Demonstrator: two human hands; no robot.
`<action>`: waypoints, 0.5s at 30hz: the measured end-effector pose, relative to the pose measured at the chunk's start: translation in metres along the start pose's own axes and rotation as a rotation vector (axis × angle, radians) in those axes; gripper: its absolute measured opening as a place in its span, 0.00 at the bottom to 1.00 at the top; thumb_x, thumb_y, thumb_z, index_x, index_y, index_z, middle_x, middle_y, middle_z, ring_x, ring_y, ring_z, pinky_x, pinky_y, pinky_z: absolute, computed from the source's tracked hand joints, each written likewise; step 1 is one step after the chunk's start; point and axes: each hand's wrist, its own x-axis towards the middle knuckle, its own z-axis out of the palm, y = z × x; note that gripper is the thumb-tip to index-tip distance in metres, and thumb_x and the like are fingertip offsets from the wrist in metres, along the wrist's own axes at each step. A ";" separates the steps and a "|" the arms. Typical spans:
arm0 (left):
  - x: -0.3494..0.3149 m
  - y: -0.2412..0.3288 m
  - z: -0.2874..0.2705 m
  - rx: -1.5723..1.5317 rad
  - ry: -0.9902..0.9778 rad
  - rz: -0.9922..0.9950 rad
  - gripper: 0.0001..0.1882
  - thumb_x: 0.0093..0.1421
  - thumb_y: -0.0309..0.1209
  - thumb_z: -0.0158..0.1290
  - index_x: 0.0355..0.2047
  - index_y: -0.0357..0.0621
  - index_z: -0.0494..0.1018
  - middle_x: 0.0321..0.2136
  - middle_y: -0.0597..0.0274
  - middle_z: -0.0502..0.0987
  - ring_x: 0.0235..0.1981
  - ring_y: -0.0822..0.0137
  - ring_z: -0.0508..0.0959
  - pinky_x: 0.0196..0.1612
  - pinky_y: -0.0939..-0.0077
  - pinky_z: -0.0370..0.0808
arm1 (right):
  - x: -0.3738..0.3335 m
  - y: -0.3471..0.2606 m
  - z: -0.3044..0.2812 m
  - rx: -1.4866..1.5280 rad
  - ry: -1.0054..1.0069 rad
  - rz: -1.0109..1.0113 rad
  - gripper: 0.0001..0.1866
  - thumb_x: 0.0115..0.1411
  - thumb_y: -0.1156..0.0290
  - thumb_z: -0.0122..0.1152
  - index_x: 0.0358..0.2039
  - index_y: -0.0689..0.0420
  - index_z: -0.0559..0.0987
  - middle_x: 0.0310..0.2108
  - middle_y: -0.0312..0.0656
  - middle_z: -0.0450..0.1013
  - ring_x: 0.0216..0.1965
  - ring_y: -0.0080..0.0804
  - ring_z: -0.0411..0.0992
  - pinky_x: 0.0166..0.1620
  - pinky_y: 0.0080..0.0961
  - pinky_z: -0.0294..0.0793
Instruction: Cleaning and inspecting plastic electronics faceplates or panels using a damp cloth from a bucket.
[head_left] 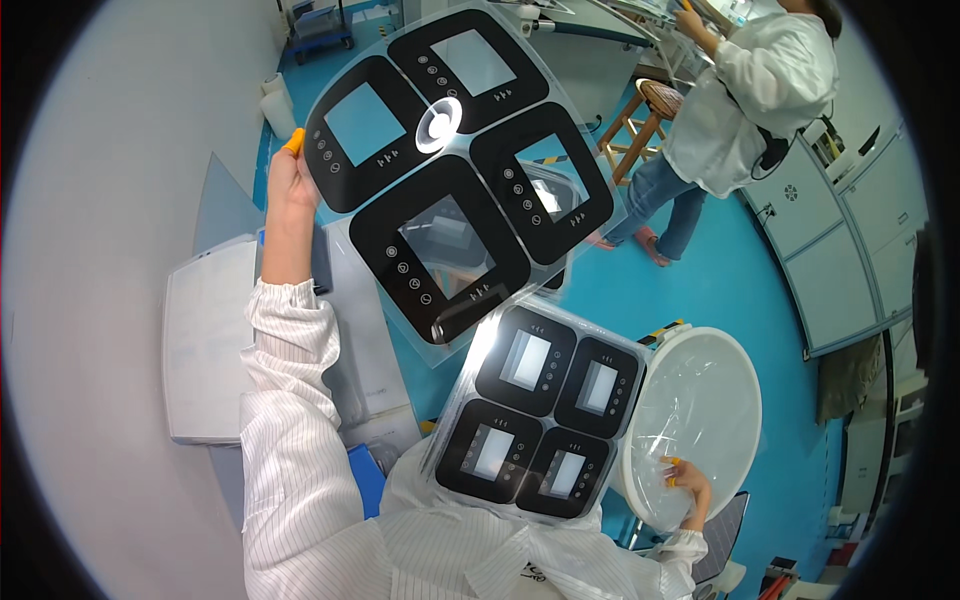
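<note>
My left hand [290, 180], an orange finger cot on its thumb or finger, is raised at the left. It grips the edge of a clear plastic sheet [432, 185] printed with black panels, each with a window and small white symbols. A round light glares off the middle of this sheet. Lower down, in front of my body, lies a similar panel sheet [545, 400], possibly a stack. My right hand [686, 480], also wearing orange finger cots, is over a white round bin [752, 400]. Its fingers are closed on crumpled clear plastic film [655, 450] in the bin's opening.
A white tray-like stack [210, 340] stands at the left by the wall. Something blue [368, 478] lies beside my left sleeve. A co-worker [750, 110] in a white coat stands at the upper right, near a wooden stool [660, 98]. Grey cabinets [830, 240] line the right side.
</note>
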 end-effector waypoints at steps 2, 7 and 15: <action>-0.002 -0.008 0.010 -0.012 0.021 -0.009 0.12 0.60 0.25 0.32 0.39 0.31 0.63 0.32 0.48 0.72 0.33 0.60 0.76 0.38 0.71 0.77 | -0.004 -0.014 -0.011 -0.045 0.105 0.047 0.31 0.37 0.86 0.56 0.47 0.63 0.67 0.27 0.33 0.69 0.26 0.22 0.67 0.30 0.16 0.67; -0.004 -0.024 0.023 0.026 0.080 -0.024 0.13 0.61 0.26 0.32 0.38 0.30 0.63 0.33 0.47 0.72 0.33 0.60 0.76 0.38 0.71 0.77 | 0.033 0.052 -0.060 0.267 0.861 -0.187 0.26 0.43 0.89 0.46 0.47 0.62 0.67 0.21 0.35 0.68 0.20 0.19 0.64 0.22 0.15 0.63; -0.012 -0.040 0.048 0.011 0.017 -0.100 0.13 0.62 0.28 0.33 0.38 0.30 0.64 0.34 0.47 0.72 0.34 0.60 0.76 0.40 0.71 0.76 | 0.159 0.156 0.018 -0.242 1.341 -0.116 0.15 0.53 0.67 0.48 0.38 0.63 0.73 0.37 0.52 0.70 0.37 0.41 0.69 0.41 0.34 0.66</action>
